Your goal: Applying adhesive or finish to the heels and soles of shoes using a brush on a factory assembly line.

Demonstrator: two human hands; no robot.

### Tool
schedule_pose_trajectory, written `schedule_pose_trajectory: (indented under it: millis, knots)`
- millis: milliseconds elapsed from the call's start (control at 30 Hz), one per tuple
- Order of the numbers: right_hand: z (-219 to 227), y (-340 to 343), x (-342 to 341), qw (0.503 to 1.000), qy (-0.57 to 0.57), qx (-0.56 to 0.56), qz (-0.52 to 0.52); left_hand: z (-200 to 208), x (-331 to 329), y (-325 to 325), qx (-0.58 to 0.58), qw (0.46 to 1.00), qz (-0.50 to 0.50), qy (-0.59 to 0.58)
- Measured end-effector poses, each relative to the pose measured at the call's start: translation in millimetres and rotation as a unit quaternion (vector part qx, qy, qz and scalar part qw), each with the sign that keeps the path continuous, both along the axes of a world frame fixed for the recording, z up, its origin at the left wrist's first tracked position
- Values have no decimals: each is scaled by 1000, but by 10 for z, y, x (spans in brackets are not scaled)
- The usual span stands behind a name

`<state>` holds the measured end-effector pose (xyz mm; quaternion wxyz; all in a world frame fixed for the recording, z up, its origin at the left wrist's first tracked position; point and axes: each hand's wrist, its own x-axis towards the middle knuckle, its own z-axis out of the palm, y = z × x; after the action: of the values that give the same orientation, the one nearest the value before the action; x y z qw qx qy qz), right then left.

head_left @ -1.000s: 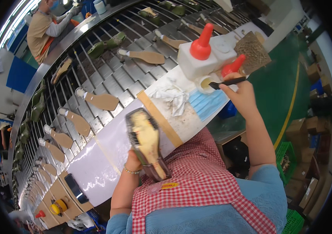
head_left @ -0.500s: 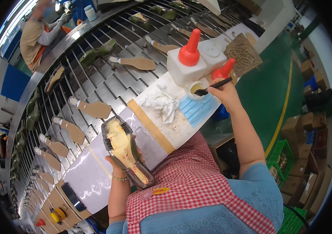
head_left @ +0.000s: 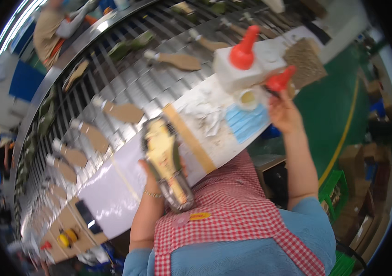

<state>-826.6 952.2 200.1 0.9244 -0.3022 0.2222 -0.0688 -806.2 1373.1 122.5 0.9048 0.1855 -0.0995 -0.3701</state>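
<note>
Held in my left hand (head_left: 151, 181) is a dark green shoe upper (head_left: 163, 149), its underside turned up. That underside is cream-yellow with reddish marks, and a dark gathered edge rings the toe. My fingers wrap round its sides. My right hand (head_left: 284, 112), blurred, is closed beside the red nozzle cap (head_left: 281, 79) of a bottle. A dark bit of the brush (head_left: 273, 92) shows at its fingertips; most of the brush is hidden. Just left of this hand stands an open white pot (head_left: 247, 98) with yellowish contents.
A white jug with a red cone cap (head_left: 243, 53) stands behind the pot. A blue face mask (head_left: 246, 123) and a crumpled white cloth (head_left: 204, 110) lie on the board. Tan soles (head_left: 123, 112) line the slatted metal conveyor (head_left: 113, 87). A co-worker (head_left: 51, 34) is across it.
My right hand has moved away from the pot's mouth toward the red nozzle cap, and the brush tip has left the pot. The whole view has shifted; my left hand still holds the shoe upper.
</note>
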Motion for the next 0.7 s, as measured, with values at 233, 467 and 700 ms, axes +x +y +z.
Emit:
schedule_pose_trajectory:
  millis: [233,467,700]
  knots:
    - [843,1237,-372,905,-178,-349,164,60,-73,-180,38,997,-68,0]
    - [846,1919,-538,810,-198,-442,330,338,-225,-158,95,992,-73,48]
    - [823,2074,-537,736,-247,-572,264,541,-262,-179,120,989,-77,23]
